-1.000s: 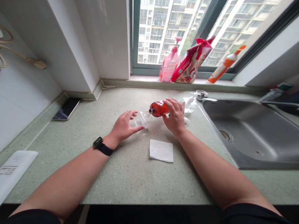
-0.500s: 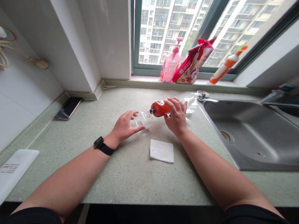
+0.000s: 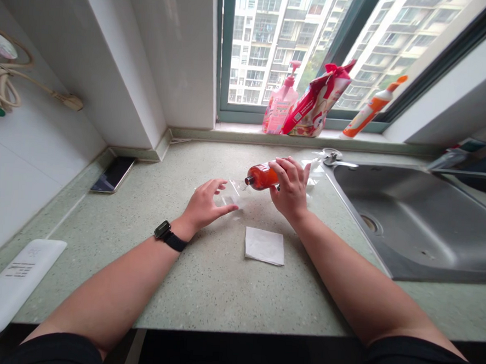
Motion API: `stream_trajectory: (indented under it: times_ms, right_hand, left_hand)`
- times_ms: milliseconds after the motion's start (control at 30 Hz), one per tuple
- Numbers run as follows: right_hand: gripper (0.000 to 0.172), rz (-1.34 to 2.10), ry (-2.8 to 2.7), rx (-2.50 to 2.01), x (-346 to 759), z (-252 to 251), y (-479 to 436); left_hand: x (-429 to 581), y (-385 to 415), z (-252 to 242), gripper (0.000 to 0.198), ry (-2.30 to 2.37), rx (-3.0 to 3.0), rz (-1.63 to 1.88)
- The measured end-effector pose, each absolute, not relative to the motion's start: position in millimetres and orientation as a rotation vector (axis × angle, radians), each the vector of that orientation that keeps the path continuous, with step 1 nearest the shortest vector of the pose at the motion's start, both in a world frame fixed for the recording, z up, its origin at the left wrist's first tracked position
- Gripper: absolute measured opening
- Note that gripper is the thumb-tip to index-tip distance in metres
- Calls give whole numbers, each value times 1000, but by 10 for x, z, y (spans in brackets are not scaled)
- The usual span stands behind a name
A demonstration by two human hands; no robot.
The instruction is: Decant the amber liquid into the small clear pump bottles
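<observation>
In my right hand (image 3: 290,187) is a bottle of orange-red liquid (image 3: 263,176), tipped almost on its side with its dark, uncapped neck pointing left. My left hand (image 3: 208,204) curves its thumb and fingers around a small clear plastic container (image 3: 230,195). The bottle's mouth is right beside the container's rim; whether liquid is flowing I cannot tell. A folded white paper napkin (image 3: 264,246) lies on the counter below the two hands. Behind my right hand, some clear and white items (image 3: 314,170) are partly hidden.
A steel sink (image 3: 413,225) is set into the counter on the right. Along the windowsill stand a pink pump bottle (image 3: 279,107), a red-and-white bag (image 3: 315,107) and an orange-and-white bottle (image 3: 371,110). A phone (image 3: 113,174) and a white slab-like device (image 3: 18,283) lie on the left.
My view has shifted slightly, so everything appears a little further right. Both hands keep their grips, and the bottle stays tipped by the container.
</observation>
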State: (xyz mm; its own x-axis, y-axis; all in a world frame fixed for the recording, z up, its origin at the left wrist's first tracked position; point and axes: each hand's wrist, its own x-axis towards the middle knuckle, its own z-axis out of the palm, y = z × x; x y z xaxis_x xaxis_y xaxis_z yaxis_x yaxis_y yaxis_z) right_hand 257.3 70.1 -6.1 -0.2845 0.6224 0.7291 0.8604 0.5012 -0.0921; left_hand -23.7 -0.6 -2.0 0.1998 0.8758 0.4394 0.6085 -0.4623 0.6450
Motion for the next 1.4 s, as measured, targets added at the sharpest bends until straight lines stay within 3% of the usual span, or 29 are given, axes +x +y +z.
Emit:
stream_trajectory:
  times_ms: [1400]
  right_hand:
    - [68,-544,-2000,-1156,2556,27,664]
  left_hand:
    - [-242,-1,-18,69,1384,2137,1134]
